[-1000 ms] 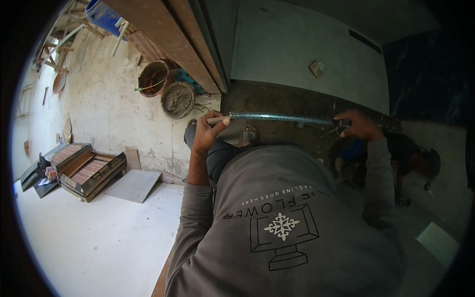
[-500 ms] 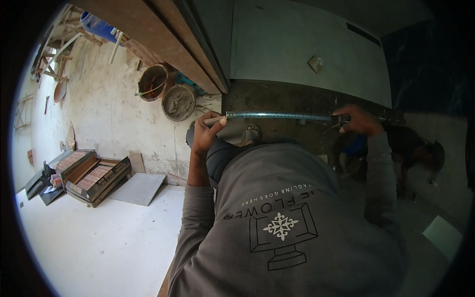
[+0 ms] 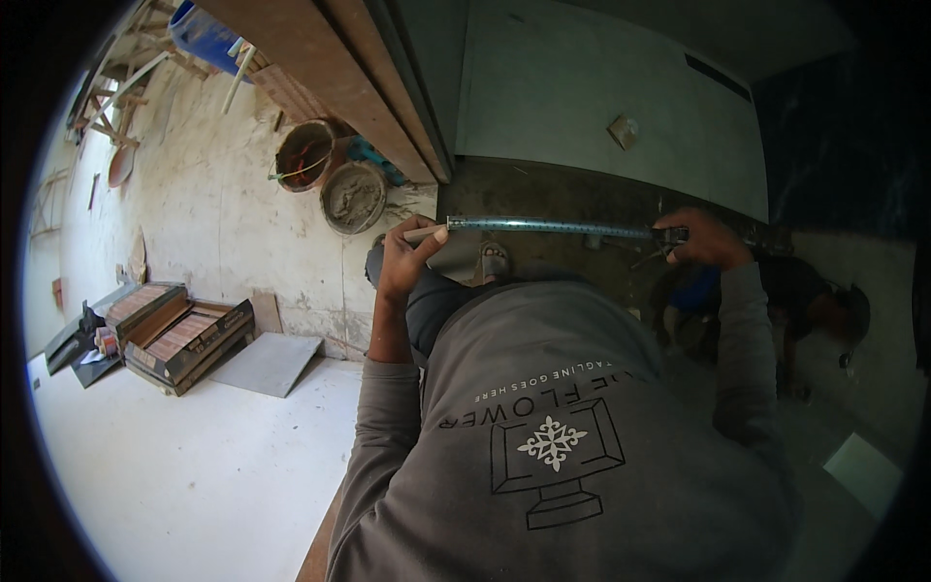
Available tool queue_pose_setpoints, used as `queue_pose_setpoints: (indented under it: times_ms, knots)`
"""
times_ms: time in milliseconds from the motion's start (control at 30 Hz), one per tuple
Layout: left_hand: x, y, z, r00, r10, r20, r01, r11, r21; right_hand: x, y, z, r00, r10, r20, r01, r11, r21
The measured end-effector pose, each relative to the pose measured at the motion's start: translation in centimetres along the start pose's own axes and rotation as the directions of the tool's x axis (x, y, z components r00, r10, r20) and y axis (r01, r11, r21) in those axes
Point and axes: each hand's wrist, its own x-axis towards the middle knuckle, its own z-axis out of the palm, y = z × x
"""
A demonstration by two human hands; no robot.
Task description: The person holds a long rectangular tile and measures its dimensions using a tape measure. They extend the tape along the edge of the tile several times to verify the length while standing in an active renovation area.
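A tape measure's blade (image 3: 548,225) stretches almost level across the space in front of my body. My left hand (image 3: 400,260) is closed at its hooked end, thumb against the fingers, and also pinches a pale pencil-like stick (image 3: 421,234). At the other end my right hand (image 3: 711,239) grips the dark tape case (image 3: 671,235), partly hidden by the fingers. Below the blade, one sandalled foot (image 3: 494,262) shows on the dark floor.
Two buckets (image 3: 352,198), one with grey mortar, stand by the wooden door frame (image 3: 388,87). Open tile boxes (image 3: 184,339) and a grey tile (image 3: 267,364) lie at left. Another person (image 3: 815,301) crouches at right. A pale slab (image 3: 611,87) lies ahead.
The view has shifted slightly, so the buckets and tile boxes sit a little differently in the picture. Both hands keep their hold, with the blade still stretched between them.
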Motion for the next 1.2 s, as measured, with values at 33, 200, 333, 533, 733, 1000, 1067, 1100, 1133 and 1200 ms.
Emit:
queue_pose_setpoints:
  times_ms: [33,200,333,533,733,1000,1067,1100,1133,1200]
  knots:
    - [0.0,-0.2,-0.1,1.000,0.004,-0.001,-0.004,1.000,0.003,0.1,0.0,0.0,1.000,-0.005,0.005,0.005,1.000,0.012]
    - [0.0,-0.4,-0.4,1.000,0.027,-0.016,-0.027,0.999,0.028,0.2,-0.4,-0.1,1.000,0.010,0.026,-0.011,0.999,0.046]
    - [0.0,0.1,-0.2,1.000,-0.011,-0.003,0.011,0.999,0.041,0.5,0.4,0.1,0.999,-0.021,0.030,0.020,0.999,0.039]
    - [0.3,-0.6,0.1,0.997,0.018,-0.070,-0.017,1.000,0.011,1.2,0.2,0.4,0.998,0.042,0.052,-0.050,0.987,0.154]
    - [0.7,0.3,0.1,0.993,-0.021,-0.118,0.025,0.999,0.028,2.3,4.1,4.1,0.992,0.116,-0.059,-0.101,0.974,0.205]
    - [2.6,1.6,0.0,0.988,0.010,-0.155,-0.005,1.000,0.028,5.0,10.8,10.9,0.978,0.204,-0.043,-0.184,0.942,0.281]
    - [3.3,1.9,-0.1,0.988,0.014,-0.153,-0.007,0.999,0.043,5.6,11.4,12.3,0.984,0.161,-0.078,-0.136,0.957,0.256]
    - [3.6,2.1,-0.1,0.988,0.019,-0.152,-0.010,0.998,0.055,6.0,11.5,12.8,0.981,0.187,-0.048,-0.169,0.952,0.257]
    - [4.0,2.2,-0.2,0.988,0.023,-0.150,-0.014,0.998,0.066,6.6,11.6,13.3,0.977,0.213,-0.018,-0.201,0.945,0.257]
    - [4.8,2.6,-0.2,0.991,0.017,-0.132,-0.010,0.998,0.058,7.6,11.7,14.2,0.970,0.243,0.023,-0.240,0.929,0.282]
